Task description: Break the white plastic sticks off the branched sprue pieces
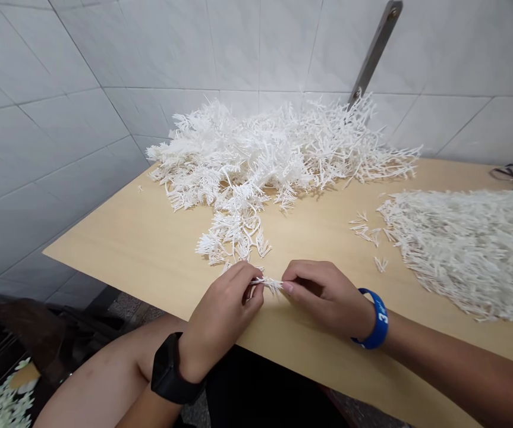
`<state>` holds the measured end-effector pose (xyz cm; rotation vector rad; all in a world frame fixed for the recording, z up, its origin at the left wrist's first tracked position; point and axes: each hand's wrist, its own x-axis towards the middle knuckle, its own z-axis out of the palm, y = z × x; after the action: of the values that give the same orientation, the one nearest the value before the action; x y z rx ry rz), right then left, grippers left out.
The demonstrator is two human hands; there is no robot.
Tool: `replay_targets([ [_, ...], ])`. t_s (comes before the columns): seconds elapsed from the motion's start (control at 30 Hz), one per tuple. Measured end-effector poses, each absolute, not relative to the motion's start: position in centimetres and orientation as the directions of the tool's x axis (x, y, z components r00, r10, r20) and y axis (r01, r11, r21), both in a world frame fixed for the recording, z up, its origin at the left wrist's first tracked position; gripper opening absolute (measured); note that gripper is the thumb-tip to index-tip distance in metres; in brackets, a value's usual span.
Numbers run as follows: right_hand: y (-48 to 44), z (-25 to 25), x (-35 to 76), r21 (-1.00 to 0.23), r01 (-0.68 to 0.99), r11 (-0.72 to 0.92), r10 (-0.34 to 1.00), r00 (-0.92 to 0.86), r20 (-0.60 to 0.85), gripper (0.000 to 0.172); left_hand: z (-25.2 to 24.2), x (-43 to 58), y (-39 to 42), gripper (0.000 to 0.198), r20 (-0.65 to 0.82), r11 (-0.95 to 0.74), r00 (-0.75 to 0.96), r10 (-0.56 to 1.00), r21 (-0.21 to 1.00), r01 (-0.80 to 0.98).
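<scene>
One white sprig point(273, 285), left hand point(226, 306) and right hand point(330, 297) pinching it, pile point(265, 148) beyond

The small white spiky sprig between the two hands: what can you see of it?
The small white spiky sprig is a tuft of thin, pointed prongs that look like plastic. It is held roughly sideways over the pale wood-look tabletop, near the front edge. The bare left hand and bare right hand pinch it from either side, the fingers partly hiding it.
</scene>
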<state>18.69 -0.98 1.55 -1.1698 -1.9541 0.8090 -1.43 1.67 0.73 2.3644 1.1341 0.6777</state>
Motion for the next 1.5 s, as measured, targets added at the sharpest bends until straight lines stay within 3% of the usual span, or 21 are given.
replay_targets([
  [0.33,-1.14,1.51,18.80,-0.794,0.450,0.410,0.906,-0.302,0.297,0.018,0.46,-1.48,1.35,0.013,0.264,-0.586,0.545,0.796,0.563,0.584],
  [0.8,-0.95,1.64,18.84,-0.814,0.484,0.322,0.943,-0.241,0.230,0.019,1.02,-1.85,1.50,0.019,0.248,-0.608,0.619,0.746,0.632,0.480],
  [1.1,-1.03,1.23,18.83,-0.753,0.513,0.413,0.902,-0.342,0.262,0.018,0.72,-1.78,1.35,0.017,0.248,-0.608,0.572,0.782,0.510,0.609],
  [1.5,-1.24,1.28,18.66,-0.664,0.477,0.576,0.805,-0.474,0.357,0.016,1.03,-1.64,1.33,0.027,0.218,-0.573,0.549,0.806,0.516,0.636],
])
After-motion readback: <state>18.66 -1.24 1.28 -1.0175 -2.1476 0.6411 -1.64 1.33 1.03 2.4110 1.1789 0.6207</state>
